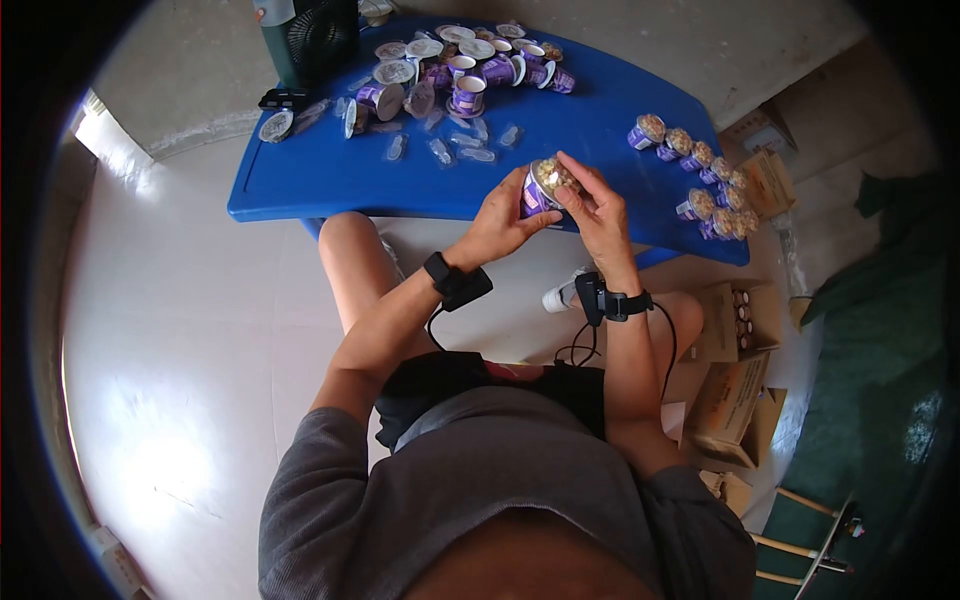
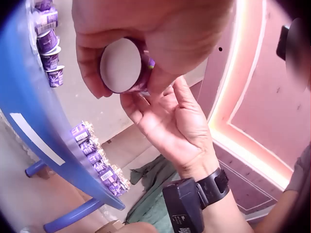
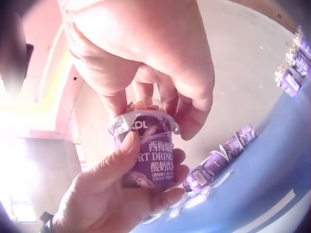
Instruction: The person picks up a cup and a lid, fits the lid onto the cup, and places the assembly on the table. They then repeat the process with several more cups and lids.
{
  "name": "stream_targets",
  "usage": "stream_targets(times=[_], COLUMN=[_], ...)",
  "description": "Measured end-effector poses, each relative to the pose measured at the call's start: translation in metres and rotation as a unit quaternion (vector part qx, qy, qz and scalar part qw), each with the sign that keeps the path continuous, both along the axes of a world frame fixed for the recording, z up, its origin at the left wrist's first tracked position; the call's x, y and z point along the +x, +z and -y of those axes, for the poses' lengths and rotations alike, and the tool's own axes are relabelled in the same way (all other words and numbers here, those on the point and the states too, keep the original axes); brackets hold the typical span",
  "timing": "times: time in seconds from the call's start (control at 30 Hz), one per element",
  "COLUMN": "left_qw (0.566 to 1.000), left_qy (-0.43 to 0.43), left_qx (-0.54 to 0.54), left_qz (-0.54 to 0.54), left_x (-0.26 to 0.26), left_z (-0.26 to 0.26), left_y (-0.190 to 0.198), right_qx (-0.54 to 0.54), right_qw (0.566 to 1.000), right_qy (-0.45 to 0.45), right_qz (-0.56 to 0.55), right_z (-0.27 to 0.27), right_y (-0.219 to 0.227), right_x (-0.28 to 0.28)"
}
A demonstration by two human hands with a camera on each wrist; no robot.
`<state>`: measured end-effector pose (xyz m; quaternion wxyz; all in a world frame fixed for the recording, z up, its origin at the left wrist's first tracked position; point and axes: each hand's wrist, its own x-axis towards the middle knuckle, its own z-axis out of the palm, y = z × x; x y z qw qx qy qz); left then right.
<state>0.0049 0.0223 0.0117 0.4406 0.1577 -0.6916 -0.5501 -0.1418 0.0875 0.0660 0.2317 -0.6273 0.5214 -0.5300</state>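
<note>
A purple yogurt cup [image 1: 536, 203] is held over the near edge of the blue table, with brown, cereal-like pieces under its clear lid [image 1: 552, 176]. My left hand [image 1: 500, 218] grips the cup's side, thumb across the printed label, as the right wrist view shows. From above, my right hand [image 1: 601, 216] holds the lid's rim [image 3: 119, 119], thumb on one side and fingers on the other. The cup's white bottom [image 2: 120, 66] faces the left wrist camera, with the right palm [image 2: 170, 124] behind it.
On the blue table [image 1: 330, 180], purple cups and lids [image 1: 396, 72] are heaped at the back, with small clear wrapped pieces [image 1: 440, 152] before them. Several filled cups [image 1: 697, 157] stand at the right. A dark fan [image 1: 318, 40] is at the back left. Cardboard boxes [image 1: 728, 400] sit on the floor.
</note>
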Motion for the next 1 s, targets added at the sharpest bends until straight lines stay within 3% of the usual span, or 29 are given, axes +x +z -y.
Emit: stream_targets(times=[0.07,0.13,0.2,0.23,0.27,0.3,0.37,0.43,0.5,0.57,0.63,0.83,0.93,0.97,1.0], left_qw=[0.997,0.996,0.992,0.996,0.987,0.987,0.972,0.972,0.996,0.997,0.997,0.993,0.984,0.958,0.909], left_qy=[0.061,0.05,0.037,0.0,-0.037,-0.038,-0.067,-0.067,0.014,-0.008,-0.027,-0.075,-0.081,-0.135,-0.185], left_qx=[-0.04,-0.016,0.006,0.079,0.154,0.154,0.218,0.226,0.059,0.062,0.062,0.09,0.145,0.253,0.354], left_qz=[0.034,0.076,0.119,0.048,-0.024,-0.025,-0.059,-0.029,0.067,0.055,0.042,0.016,0.059,-0.028,-0.114], left_x=[0.001,0.006,0.006,0.004,0.001,0.001,0.003,0.005,0.006,0.006,0.006,0.003,0.001,0.0,0.0], left_z=[0.0,0.0,0.003,0.005,0.007,0.008,0.011,0.014,0.013,0.007,0.004,0.007,0.009,0.01,0.01], left_y=[-0.001,0.008,0.01,0.005,0.001,0.003,0.006,0.006,0.006,0.009,0.011,0.003,-0.002,-0.004,-0.003], right_qx=[0.003,-0.001,0.057,0.054,0.061,0.068,0.078,0.028,0.018,0.009,0.046,0.039,-0.001,-0.001,-0.023], right_qw=[1.0,0.999,0.992,0.992,0.974,0.946,0.958,0.989,0.99,0.991,0.998,0.995,0.986,0.986,0.99], right_qy=[-0.011,-0.023,-0.004,-0.005,-0.015,-0.025,-0.037,-0.06,-0.059,-0.057,-0.008,-0.037,-0.095,-0.097,-0.138], right_qz=[0.015,0.031,0.114,0.115,0.217,0.317,0.272,0.129,0.124,0.119,0.047,0.085,0.136,0.136,0.028], right_z=[0.001,0.003,0.005,0.005,0.005,0.004,0.0,-0.004,0.0,0.004,0.007,0.008,0.011,0.011,0.009], right_y=[-0.005,-0.007,-0.011,-0.011,-0.011,-0.009,-0.008,-0.006,-0.008,-0.009,-0.006,-0.008,-0.015,-0.016,-0.014], right_x=[0.007,0.006,0.002,-0.001,-0.005,-0.006,-0.003,0.007,0.003,-0.002,-0.006,-0.007,-0.001,0.0,0.005])
